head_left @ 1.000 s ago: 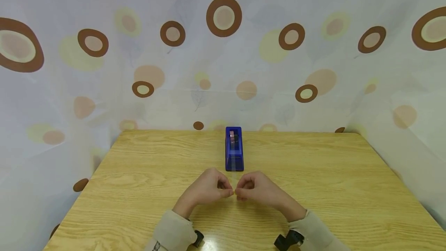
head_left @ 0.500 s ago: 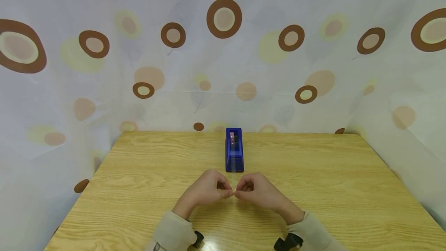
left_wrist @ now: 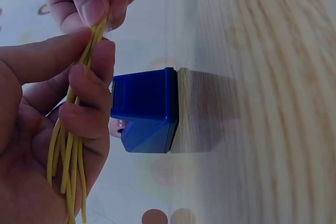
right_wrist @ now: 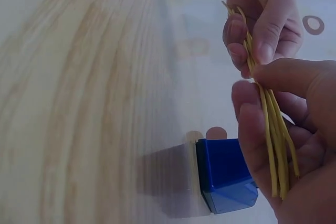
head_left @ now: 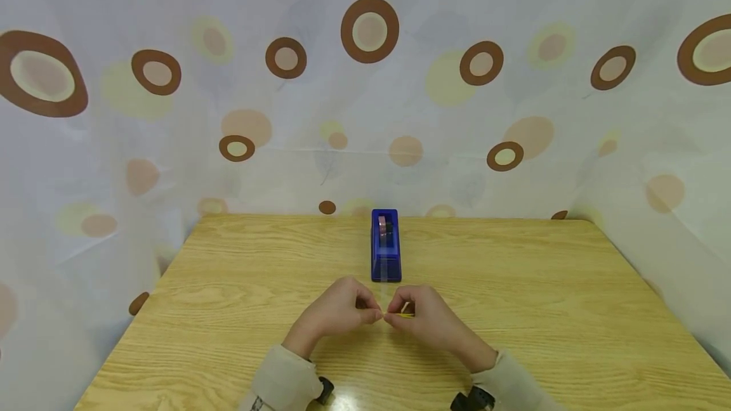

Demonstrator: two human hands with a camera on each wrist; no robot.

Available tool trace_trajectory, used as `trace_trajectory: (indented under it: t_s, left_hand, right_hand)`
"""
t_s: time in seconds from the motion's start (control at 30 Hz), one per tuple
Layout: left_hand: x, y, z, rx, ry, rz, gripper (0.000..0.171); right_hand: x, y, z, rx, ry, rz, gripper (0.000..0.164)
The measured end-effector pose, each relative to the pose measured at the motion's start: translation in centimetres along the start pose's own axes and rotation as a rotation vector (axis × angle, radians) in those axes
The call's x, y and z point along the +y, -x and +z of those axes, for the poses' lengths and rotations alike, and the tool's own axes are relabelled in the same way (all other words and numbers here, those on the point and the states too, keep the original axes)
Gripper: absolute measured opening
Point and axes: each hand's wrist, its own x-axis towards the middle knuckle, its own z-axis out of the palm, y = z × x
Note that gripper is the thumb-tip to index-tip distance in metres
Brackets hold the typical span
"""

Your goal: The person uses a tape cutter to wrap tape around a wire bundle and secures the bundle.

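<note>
From where I monitor the feeds, the patterned backdrop (head_left: 451, 106) fills most of the head view, rising behind the blue tape dispenser (head_left: 386, 262). The wooden table (head_left: 274, 252) spreads under the dispenser and out to both sides. The dispenser's long axis runs toward the wearer, so I take my bearings from it. On its near side, I have the left hand (head_left: 345, 306) just left of its line and the right hand (head_left: 425, 317) just right, fingertips meeting. Each hand pinches the yellow strand bundle (right_wrist: 280, 145) between thumb and fingers, raised off the table.

The relation I'd steer by: the bundle lies side to side, crosswise to the dispenser, its pinched middle almost straight in front of it. Neither hand is clearly nearer the dispenser, by my reading. Smallest of all, the loose strand ends (left_wrist: 83, 203) fan across both palms.
</note>
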Motion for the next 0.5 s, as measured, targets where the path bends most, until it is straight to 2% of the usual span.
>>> trace_trajectory:
  t_s: [0.23, 0.5]
  left_hand:
    - [0.06, 0.02, -0.21, -0.008, 0.0, 0.003, 0.021]
    - [-0.31, -0.03, 0.14, -0.075, -0.017, -0.021, 0.029]
  right_hand:
    - [0.02, -0.09, -0.05, 0.024, 0.033, -0.057, 0.011]
    - [0.0, 0.02, 0.05, 0.033, 0.112, -0.071, 0.01]
